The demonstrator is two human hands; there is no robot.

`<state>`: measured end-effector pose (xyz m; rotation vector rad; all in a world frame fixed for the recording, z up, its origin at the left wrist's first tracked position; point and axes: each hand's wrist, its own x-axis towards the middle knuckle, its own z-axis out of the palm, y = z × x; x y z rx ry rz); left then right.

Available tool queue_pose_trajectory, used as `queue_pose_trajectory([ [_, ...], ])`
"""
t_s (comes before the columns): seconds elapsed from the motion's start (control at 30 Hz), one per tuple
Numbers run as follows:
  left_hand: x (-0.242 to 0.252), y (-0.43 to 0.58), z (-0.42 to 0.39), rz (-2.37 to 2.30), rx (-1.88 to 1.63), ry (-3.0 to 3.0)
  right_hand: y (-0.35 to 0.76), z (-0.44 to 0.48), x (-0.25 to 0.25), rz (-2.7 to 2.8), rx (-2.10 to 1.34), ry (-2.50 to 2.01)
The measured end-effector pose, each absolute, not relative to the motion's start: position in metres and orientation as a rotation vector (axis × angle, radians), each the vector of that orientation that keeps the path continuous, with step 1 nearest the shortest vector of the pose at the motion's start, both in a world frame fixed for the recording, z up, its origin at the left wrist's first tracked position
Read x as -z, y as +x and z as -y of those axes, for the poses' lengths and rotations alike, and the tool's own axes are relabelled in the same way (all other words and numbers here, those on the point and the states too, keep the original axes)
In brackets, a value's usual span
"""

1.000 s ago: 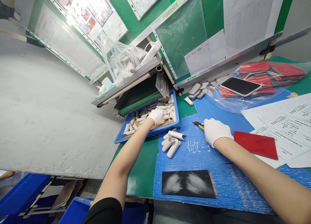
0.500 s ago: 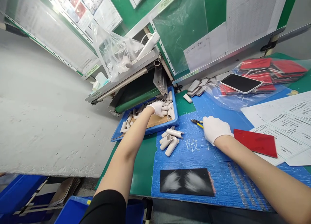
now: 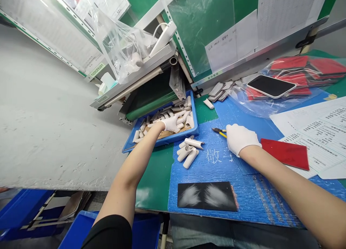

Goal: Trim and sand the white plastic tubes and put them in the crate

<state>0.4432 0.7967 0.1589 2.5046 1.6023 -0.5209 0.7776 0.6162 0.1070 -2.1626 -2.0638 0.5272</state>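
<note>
Right fingers (image 3: 230,132) grip pliers (image 3: 217,130); left fingers (image 3: 175,125) dip among pale pieces (image 3: 189,122) in a blue tray (image 3: 173,137), their hold unclear.

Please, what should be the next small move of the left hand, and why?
Probably the left hand should gather a few white pieces and bring them to the small pile on the mat. It already reaches among them in the blue tray, and the right hand holds the pliers beside that pile.
</note>
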Motion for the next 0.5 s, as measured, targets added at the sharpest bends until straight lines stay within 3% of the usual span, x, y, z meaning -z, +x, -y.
queue_pose_trajectory([
  [0.3, -0.156, 0.408, -0.798, -1.913, 0.456, 2.204, 0.778, -0.619, -0.101, 2.076, -0.506, -2.18],
  [0.5, -0.152, 0.413, -0.803, -1.869, 0.501, 2.219, 0.779, -0.621, -0.099, 2.073, -0.508, -2.185],
])
